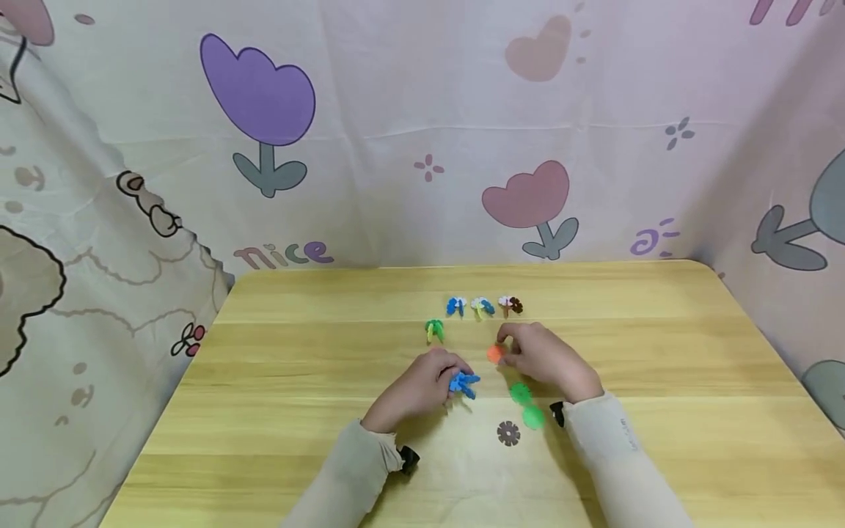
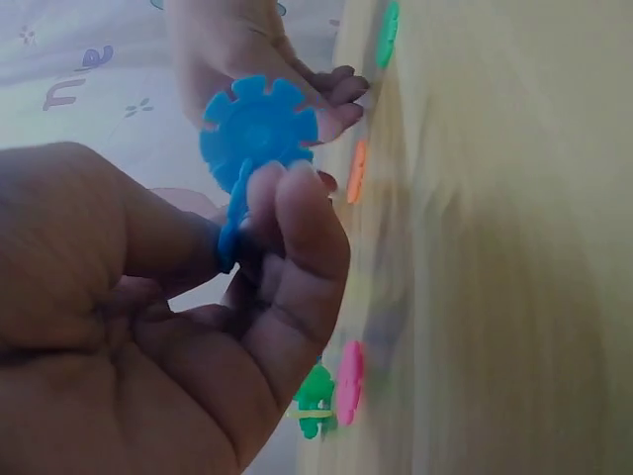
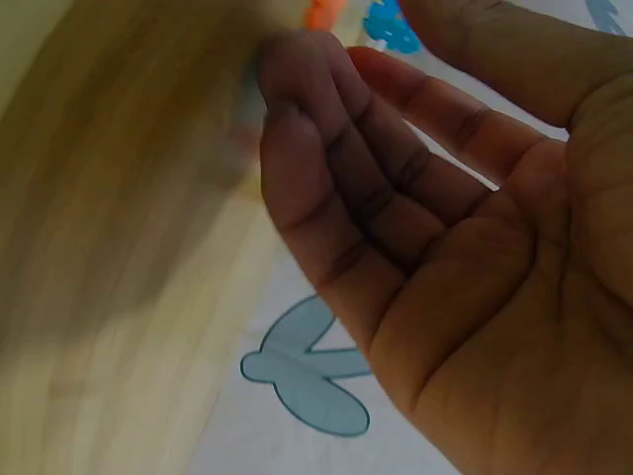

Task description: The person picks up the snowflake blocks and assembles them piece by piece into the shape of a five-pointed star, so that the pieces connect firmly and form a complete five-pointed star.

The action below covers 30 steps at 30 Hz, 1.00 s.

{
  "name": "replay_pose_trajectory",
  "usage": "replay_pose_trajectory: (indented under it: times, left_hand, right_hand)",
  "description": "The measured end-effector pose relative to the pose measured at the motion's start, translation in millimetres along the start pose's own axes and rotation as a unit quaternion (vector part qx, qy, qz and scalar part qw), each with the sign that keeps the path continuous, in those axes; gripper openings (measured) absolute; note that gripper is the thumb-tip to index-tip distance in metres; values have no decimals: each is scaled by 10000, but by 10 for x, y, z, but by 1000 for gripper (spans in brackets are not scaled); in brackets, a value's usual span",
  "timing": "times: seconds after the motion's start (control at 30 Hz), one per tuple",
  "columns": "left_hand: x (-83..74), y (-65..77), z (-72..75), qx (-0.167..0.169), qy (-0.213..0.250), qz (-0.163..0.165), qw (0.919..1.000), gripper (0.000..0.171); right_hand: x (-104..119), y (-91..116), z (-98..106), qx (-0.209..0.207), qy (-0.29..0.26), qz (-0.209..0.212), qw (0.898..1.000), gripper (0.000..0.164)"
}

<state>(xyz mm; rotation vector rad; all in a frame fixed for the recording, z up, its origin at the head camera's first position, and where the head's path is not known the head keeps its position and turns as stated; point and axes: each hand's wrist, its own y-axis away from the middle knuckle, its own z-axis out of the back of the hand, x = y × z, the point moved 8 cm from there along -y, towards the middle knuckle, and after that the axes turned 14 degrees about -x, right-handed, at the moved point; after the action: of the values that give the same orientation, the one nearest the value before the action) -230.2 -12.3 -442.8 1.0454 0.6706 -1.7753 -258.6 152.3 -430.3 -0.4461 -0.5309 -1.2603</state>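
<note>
Between thumb and fingers my left hand [image 1: 425, 383] pinches blue notched plastic discs [image 1: 463, 383] slotted together at an angle, held above the table. The left wrist view shows one blue disc [image 2: 259, 134] facing the camera, another edge-on at the fingertips. My right hand [image 1: 548, 356] is at the orange notched disc [image 1: 495, 354], fingers loosely bent and thumb beside it. In the right wrist view no piece shows in the palm of the right hand [image 3: 425, 208]; part of the orange disc [image 3: 323, 12] appears beyond the fingertips.
Green discs [image 1: 521, 394] and a brown disc [image 1: 508, 433] lie nearer me. Joined pieces stand at the back: blue-white [image 1: 456, 306], yellow-blue-white [image 1: 483, 307], brown-white [image 1: 511, 305], and green-yellow [image 1: 434, 330] further left. A pink disc [image 2: 349, 384] lies beside the green-yellow one. Patterned cloth [image 1: 396, 205] hangs behind the table.
</note>
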Motion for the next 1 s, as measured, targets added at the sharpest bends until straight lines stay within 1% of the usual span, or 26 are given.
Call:
replay_pose_trajectory:
  times: [0.07,0.13,0.23,0.3,0.43,0.53,0.7,0.83,0.9,1.0]
  left_hand:
    - [11,15,-9,3,363,249,9990,26]
    - [15,17,-3,-53,561,388,9977,25]
    - [11,10,17,-187,692,410,9966,23]
    - [12,4,31,-268,752,394,9960,20]
    - [27,-5,43,-340,915,429,9943,15]
    - [35,-13,47,-340,977,424,9937,14]
    - [24,-19,56,-301,1157,434,9919,13]
    - [24,-24,70,-325,1381,457,9888,14]
    - [33,-25,97,-388,1551,517,9858,17]
    - [41,-39,164,-588,1864,644,9786,20]
  right_hand:
    - [-13,-24,-28,-54,227,64,9997,24]
    - [-12,-44,-34,-96,465,140,9988,24]
    - [-21,-67,-44,-67,633,109,9979,22]
    - [-38,-78,-64,24,605,51,9981,20]
    - [-89,-87,-120,272,386,-132,9988,19]
    - [-113,-88,-142,377,256,-155,9988,18]
    - [-100,-88,-143,426,69,49,9991,17]
    - [-65,-75,-138,478,-319,259,9980,12]
    - [-23,-71,-107,360,-576,453,9967,13]
    - [85,-60,-1,18,-1098,755,9911,16]
